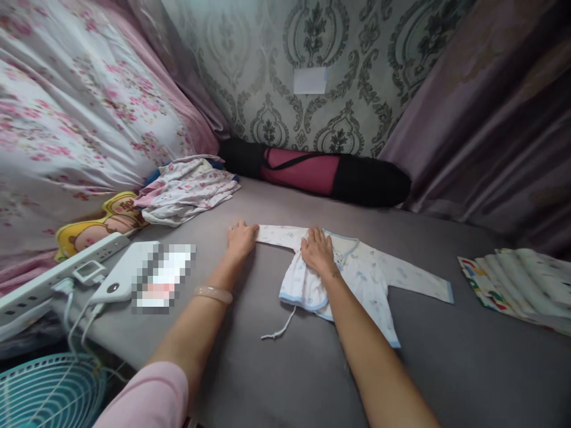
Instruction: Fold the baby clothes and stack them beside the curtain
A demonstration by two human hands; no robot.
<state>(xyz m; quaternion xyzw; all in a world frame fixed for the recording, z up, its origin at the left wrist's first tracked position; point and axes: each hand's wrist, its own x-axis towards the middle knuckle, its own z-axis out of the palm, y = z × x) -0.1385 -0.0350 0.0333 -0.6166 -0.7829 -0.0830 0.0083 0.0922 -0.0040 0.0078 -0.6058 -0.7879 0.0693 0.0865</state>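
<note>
A small white baby shirt (361,279) with pale blue trim and faint prints lies spread on the grey bed sheet (250,368). Its right-side sleeve stretches out flat, and a thin white tie string trails from the lower left hem. My left hand (242,238) grips the cuff end of the left-side sleeve, fingers closed on it. Flat on the shirt's chest near that shoulder rests my right hand (317,249), its fingers stretched out. A pale bangle (213,293) circles my left wrist.
Crumpled floral clothes (190,187) and a yellow cartoon pillow (102,226) lie at the left, near a power strip (62,279) and white power bank (127,273). A black-and-maroon bag (307,172) lies along the wall. Folded cloths (517,285) sit right; a fan (49,392) stands lower left.
</note>
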